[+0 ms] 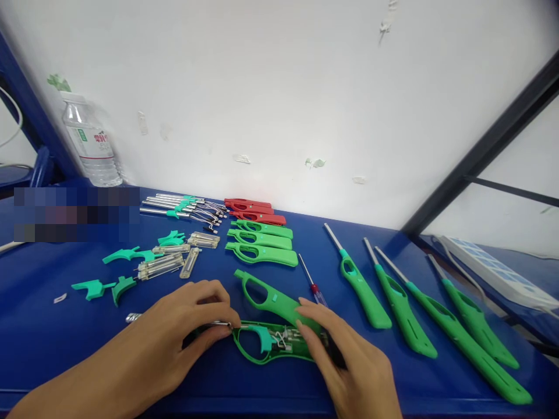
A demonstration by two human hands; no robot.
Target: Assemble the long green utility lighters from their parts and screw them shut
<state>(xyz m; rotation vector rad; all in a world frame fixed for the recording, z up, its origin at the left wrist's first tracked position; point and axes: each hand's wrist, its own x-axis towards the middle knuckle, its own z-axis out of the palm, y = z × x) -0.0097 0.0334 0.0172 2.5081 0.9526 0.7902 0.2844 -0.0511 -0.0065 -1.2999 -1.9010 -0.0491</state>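
Note:
An open green lighter half-shell (273, 346) lies on the blue table (39, 326) near the front edge, with a teal trigger, wires and a clear tank inside it. My left hand (183, 329) pinches the metal tube (133, 318) that sticks out of the shell's left end. My right hand (345, 364) presses its fingers onto the shell's right end. A second green shell half (273, 299) lies tilted just behind, touching my right fingers.
Finished green lighters (404, 305) lie in a row at right. Green shell halves (261, 240) and red ones (255, 212) are stacked at centre back. Teal triggers (126, 254), clear tanks (161, 265), metal tubes (174, 206), a small screwdriver (312, 282) and a water bottle (91, 142) are around.

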